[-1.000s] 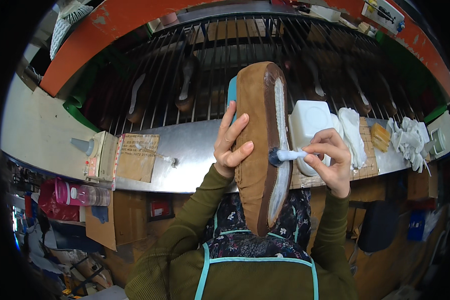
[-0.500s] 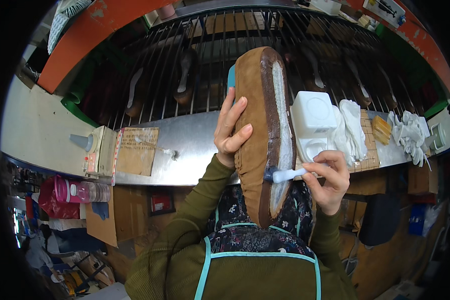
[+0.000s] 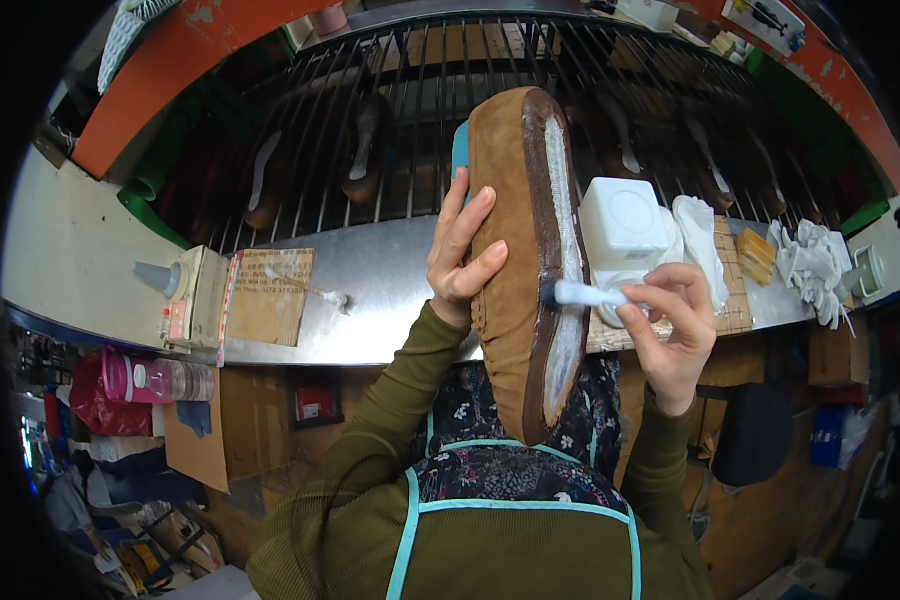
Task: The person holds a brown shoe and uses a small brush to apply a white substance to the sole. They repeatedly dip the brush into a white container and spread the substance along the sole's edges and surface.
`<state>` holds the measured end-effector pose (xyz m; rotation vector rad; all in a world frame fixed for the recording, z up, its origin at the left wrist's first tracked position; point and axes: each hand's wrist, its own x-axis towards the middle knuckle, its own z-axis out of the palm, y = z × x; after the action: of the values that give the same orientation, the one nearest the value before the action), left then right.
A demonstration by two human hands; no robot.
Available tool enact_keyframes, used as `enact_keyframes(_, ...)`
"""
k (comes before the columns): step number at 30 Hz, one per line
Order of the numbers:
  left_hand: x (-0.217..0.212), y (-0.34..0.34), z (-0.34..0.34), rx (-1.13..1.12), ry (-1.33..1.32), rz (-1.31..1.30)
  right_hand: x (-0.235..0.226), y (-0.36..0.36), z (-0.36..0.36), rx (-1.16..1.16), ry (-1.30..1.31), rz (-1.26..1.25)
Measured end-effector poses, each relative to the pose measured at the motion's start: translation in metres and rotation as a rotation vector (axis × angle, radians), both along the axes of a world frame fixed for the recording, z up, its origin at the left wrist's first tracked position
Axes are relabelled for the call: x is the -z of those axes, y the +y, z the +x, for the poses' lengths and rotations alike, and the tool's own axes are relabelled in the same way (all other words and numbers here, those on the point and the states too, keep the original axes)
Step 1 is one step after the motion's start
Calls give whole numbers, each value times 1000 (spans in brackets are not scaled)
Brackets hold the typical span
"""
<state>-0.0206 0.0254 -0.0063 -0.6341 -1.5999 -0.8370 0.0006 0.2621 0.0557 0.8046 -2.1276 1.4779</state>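
Note:
A tan suede shoe (image 3: 505,230) with a dark brown border round its underside is held up on its side. Pale, whitish material fills the long middle strip of that underside. My left hand (image 3: 463,250) grips the shoe's left side, thumb and fingers spread over the suede; a bit of turquoise shows behind its upper end. Between thumb and fingers, my right hand (image 3: 675,325) pinches a small white-handled brush (image 3: 588,294). The dark bristles touch the brown border beside the pale strip, about midway down the shoe.
Beyond the metal bench (image 3: 390,290) runs a rack of dark bars (image 3: 420,120) carrying several more shoes. To the right stand a white square container (image 3: 625,225), white gloves (image 3: 815,265) and a yellow block (image 3: 756,258). Cardboard (image 3: 265,310) lies on the left.
My right hand has moved the brush up along the brown border, away from my body. The left hand keeps its grip, and the shoe has shifted slightly upward.

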Motion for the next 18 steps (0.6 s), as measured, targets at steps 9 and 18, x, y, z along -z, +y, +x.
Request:
enact_keyframes(9,8,2,4,-7,-61,51,19,5,14,-275,-171,-158)
enact_keyframes(18,14,9,-2,-130,-26,82,11,11,4,-219,-255,-155)
